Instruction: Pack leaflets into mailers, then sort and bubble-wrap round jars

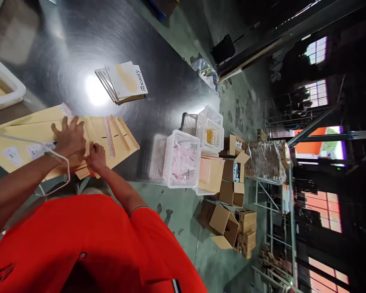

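Dark metal table (167, 77): envelopes (93, 128) fanned along near edge, long axis roughly left to right, directly beneath left hand (69, 138), fingers spread; nearer right ends, right hand (96, 158), fingers curled, pinch unclear.

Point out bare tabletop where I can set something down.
Two patches of the metal table look bare: between the booklet stack and the white baskets, and between that stack and the white tub. Crowded: the near left part, where envelopes lie under the left hand and right hand.
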`<state>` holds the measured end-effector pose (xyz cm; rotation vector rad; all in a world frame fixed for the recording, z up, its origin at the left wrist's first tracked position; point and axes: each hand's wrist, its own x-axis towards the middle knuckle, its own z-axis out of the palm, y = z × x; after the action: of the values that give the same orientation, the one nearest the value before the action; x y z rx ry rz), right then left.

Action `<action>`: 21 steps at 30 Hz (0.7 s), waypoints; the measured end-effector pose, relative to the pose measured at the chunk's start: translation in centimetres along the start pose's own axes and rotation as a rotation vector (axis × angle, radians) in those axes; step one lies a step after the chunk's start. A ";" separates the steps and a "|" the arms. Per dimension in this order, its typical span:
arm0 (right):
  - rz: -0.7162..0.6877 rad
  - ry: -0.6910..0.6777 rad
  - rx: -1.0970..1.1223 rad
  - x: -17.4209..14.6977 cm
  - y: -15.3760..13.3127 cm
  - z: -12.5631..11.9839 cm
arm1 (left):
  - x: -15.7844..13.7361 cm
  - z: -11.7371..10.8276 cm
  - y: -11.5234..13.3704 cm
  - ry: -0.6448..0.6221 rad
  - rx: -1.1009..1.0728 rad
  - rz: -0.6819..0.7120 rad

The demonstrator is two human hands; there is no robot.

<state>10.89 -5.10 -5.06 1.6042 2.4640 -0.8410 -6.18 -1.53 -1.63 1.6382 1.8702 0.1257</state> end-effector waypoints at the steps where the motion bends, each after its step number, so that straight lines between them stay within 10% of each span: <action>1: -0.006 -0.012 -0.005 -0.2 0.0 0.1 | 0.5 0.1 -0.1 -0.015 0.031 0.097; 5: 0.014 -0.058 0.012 -0.4 -0.2 0.1 | 2.9 0.0 0.0 -0.165 0.118 0.214; 13: 0.001 -0.056 0.045 -1.0 1.4 -1.3 | 2.7 -3.9 -2.9 0.052 0.213 -0.042; 21: 0.179 0.295 -0.143 16.2 6.7 -17.1 | 4.4 -6.1 -1.7 -0.241 0.280 -0.055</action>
<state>13.26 18.56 0.94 1.9793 2.4424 -0.4191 -10.89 4.17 0.66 1.6955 1.8038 -0.3569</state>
